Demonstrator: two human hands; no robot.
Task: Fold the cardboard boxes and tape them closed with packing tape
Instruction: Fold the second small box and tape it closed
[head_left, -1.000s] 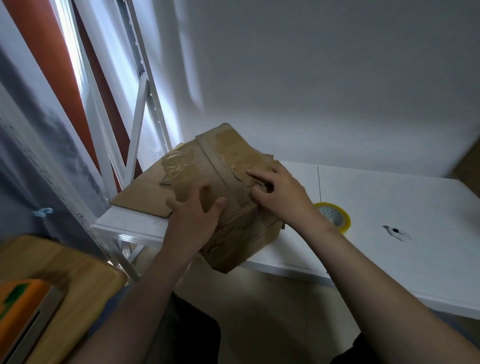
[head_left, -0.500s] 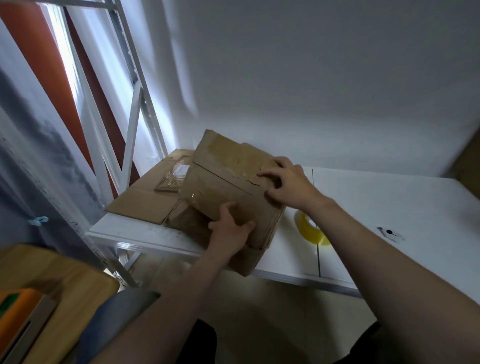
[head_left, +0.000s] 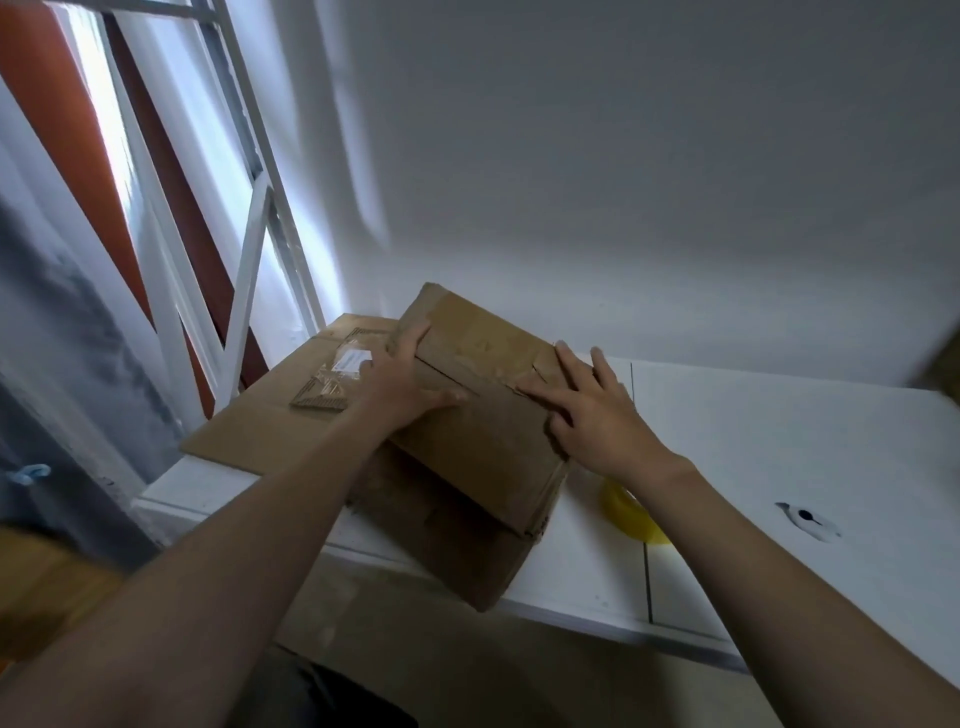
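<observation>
At bottom of frame, two bare forearms reach up toward centre. Just past them, the cardboard box (head_left: 483, 457) sits mid-frame on the white table (head_left: 779, 441). It's tilted, w/ its near corner hanging over the table's front edge. Left hand (head_left: 400, 384) lies on the box's upper-left edge: fingers fairly straight along the side, thumb laid across the top flap. Right hand (head_left: 597, 421) rests flat on the box's right part, fingers spread wide, holding nothing. Yellow tape roll (head_left: 631, 519) lies on the table just right of the box, partly hidden by the right wrist. Further back, left of centre, a flat cardboard sheet (head_left: 260, 421) lies on the table w/ a small cardboard scrap (head_left: 319, 400) on it. Upper left: white metal frame (head_left: 249, 223). Grey wall (head_left: 623, 182) behind.
</observation>
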